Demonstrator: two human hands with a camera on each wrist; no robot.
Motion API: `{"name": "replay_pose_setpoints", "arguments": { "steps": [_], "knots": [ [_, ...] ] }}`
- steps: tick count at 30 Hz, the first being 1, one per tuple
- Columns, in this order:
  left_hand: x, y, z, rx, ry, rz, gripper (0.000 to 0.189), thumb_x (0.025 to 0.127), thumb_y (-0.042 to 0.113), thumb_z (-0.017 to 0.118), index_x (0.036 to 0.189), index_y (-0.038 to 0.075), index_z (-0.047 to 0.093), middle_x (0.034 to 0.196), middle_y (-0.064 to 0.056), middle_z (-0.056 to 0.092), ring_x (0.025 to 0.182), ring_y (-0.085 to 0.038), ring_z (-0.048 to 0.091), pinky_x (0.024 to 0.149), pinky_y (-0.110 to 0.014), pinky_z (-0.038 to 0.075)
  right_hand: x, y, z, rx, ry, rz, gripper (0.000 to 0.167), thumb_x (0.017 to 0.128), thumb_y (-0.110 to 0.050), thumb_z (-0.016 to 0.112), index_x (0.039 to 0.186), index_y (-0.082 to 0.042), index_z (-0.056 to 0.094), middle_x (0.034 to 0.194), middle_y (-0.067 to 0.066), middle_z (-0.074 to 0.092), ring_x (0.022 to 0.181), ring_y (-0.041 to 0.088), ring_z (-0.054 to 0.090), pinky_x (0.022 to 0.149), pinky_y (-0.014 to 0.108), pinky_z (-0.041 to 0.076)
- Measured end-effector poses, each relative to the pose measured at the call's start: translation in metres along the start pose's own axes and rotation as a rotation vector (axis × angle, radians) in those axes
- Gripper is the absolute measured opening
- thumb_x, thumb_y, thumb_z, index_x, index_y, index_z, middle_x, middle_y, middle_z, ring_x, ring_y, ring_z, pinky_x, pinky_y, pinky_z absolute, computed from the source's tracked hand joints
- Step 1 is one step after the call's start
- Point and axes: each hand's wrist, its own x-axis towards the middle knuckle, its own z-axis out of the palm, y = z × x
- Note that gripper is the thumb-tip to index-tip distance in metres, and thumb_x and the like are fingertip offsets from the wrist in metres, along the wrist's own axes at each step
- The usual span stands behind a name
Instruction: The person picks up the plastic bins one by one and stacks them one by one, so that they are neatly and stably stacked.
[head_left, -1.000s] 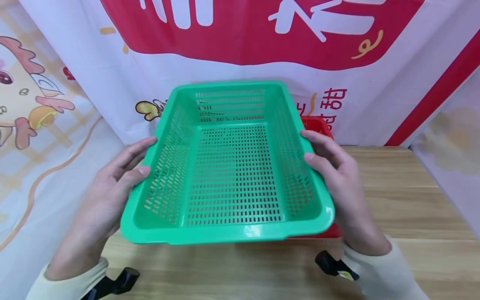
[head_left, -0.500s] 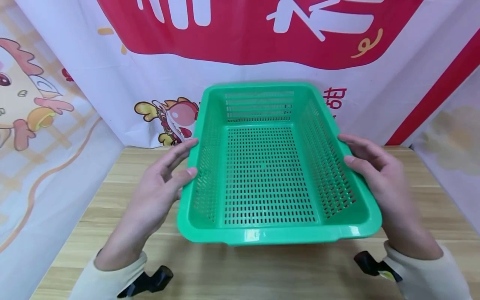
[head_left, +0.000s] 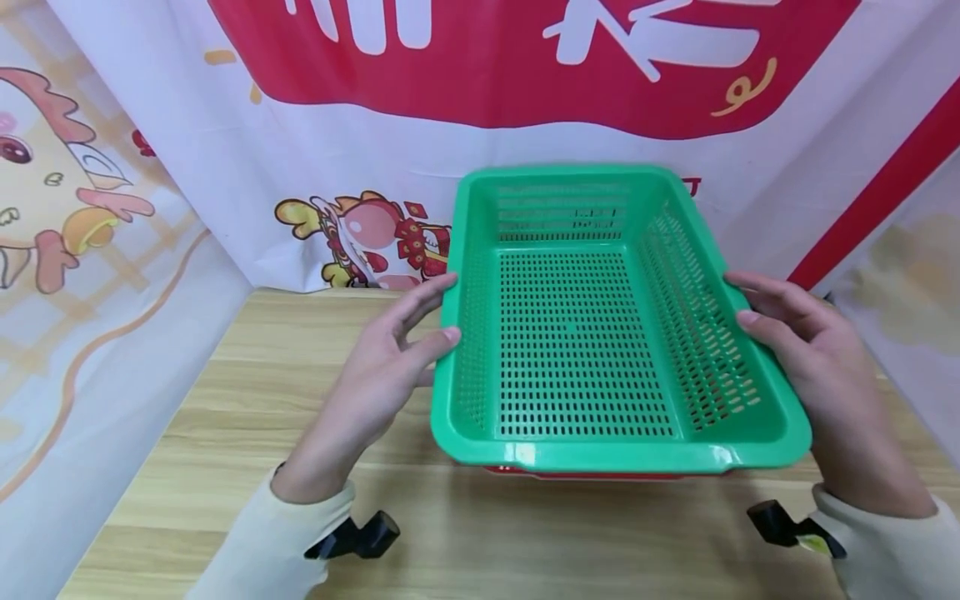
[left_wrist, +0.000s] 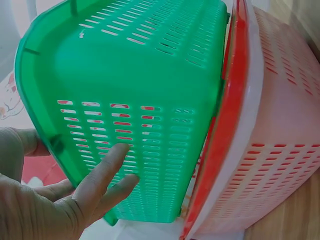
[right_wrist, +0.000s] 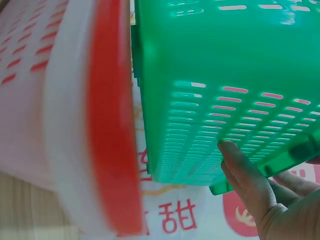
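Both my hands hold a green plastic basket (head_left: 622, 456) with slotted walls by its two side rims, above the table. My left hand (head_left: 382, 358) grips the left rim, its thumb on top and other fingertips against the outer wall in the left wrist view. Across from it my right hand (head_left: 817, 358) grips the right rim in a similar way. Right under the green basket is a red basket (left_wrist: 232, 95), nested in a whitish basket (left_wrist: 285, 100). The head view shows only a thin red edge of them. Whether green and red touch, I cannot tell.
The baskets are over a wood-grain table (head_left: 247, 400). Behind it hangs a white cloth (head_left: 375, 142) with a large red print. A patterned cloth (head_left: 97, 350) covers the left side. Black wrist mounts (head_left: 352, 537) stick out from both sleeves.
Both hands have carried the green basket to the right along the back of the table. The red basket, which showed at its right side, is now mostly hidden beneath it.
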Motion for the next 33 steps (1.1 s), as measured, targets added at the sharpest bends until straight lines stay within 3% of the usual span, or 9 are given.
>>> {"name": "replay_pose_setpoints", "arguments": {
  "steps": [5, 12, 22, 28, 33],
  "knots": [
    [0.007, -0.006, 0.006, 0.001, -0.018, -0.004, 0.060, 0.104, 0.017, 0.063, 0.160, 0.027, 0.043, 0.162, -0.001, 0.044, 0.118, -0.034, 0.073, 0.082, -0.049, 0.065, 0.003, 0.007, -0.006, -0.115, 0.032, 0.044, 0.043, 0.104, -0.020, 0.066, 0.146, -0.017, 0.061, 0.118, -0.013, 0.070, 0.086, 0.003, 0.077, 0.066, 0.021, 0.063],
    [0.014, -0.014, 0.010, 0.007, -0.041, -0.030, 0.061, 0.104, 0.015, 0.063, 0.160, 0.027, 0.042, 0.163, -0.003, 0.043, 0.113, -0.034, 0.075, 0.082, -0.049, 0.065, 0.008, 0.020, -0.016, -0.047, -0.028, 0.095, 0.042, 0.104, -0.018, 0.065, 0.146, -0.016, 0.060, 0.119, -0.015, 0.072, 0.088, 0.005, 0.078, 0.066, 0.025, 0.064],
    [0.021, -0.023, 0.012, 0.024, -0.068, -0.082, 0.063, 0.104, 0.015, 0.063, 0.161, 0.027, 0.040, 0.163, -0.004, 0.043, 0.111, -0.033, 0.076, 0.081, -0.045, 0.066, 0.014, 0.031, -0.016, -0.058, -0.021, 0.107, 0.031, 0.104, -0.010, 0.063, 0.133, -0.023, 0.065, 0.112, -0.020, 0.073, 0.089, -0.002, 0.075, 0.067, 0.020, 0.062],
    [0.024, -0.027, 0.013, 0.012, -0.083, -0.093, 0.064, 0.103, 0.012, 0.063, 0.162, 0.025, 0.040, 0.162, -0.006, 0.045, 0.113, -0.034, 0.075, 0.082, -0.045, 0.066, 0.018, 0.036, -0.016, -0.180, -0.010, 0.137, 0.031, 0.105, -0.016, 0.064, 0.134, -0.025, 0.064, 0.110, -0.024, 0.071, 0.089, -0.005, 0.073, 0.068, 0.019, 0.062],
    [0.026, -0.031, 0.013, 0.019, -0.071, -0.111, 0.064, 0.103, 0.010, 0.064, 0.161, 0.026, 0.041, 0.159, -0.005, 0.049, 0.110, -0.033, 0.076, 0.081, -0.044, 0.066, 0.019, 0.038, -0.016, -0.211, -0.012, 0.154, 0.033, 0.105, -0.017, 0.063, 0.137, -0.024, 0.062, 0.109, -0.024, 0.071, 0.087, -0.004, 0.074, 0.067, 0.023, 0.063]
  ]
}}
